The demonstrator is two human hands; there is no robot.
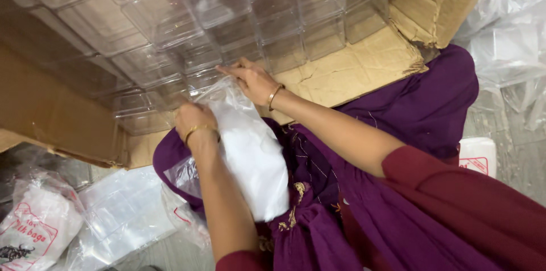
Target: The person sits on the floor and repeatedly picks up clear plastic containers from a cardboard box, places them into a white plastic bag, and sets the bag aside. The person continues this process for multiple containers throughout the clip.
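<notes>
Down on the person's lap, a clear plastic bag (250, 146) stuffed with white material lies lengthwise on purple cloth (421, 106), its open mouth pointing toward the far side. Both hands work at that mouth. The left hand (193, 123), with a gold bangle at the wrist, is closed over the bag's left edge near the top, knuckles up, pinching the plastic. The right hand (250, 80), also wearing a bangle, lies across the far end of the bag with fingers stretched flat to the left and the thumb tucked against the plastic; whether it grips the bag or merely presses on it I cannot tell.

Just beyond the hands sits an open cardboard box (364, 66), flaps spread, filled on its left and far side with stacked clear plastic containers (216, 15). On the floor at near left lie more plastic bags (51, 220), some with red print. At far right, crumpled clear plastic wrap (506, 38) is heaped.
</notes>
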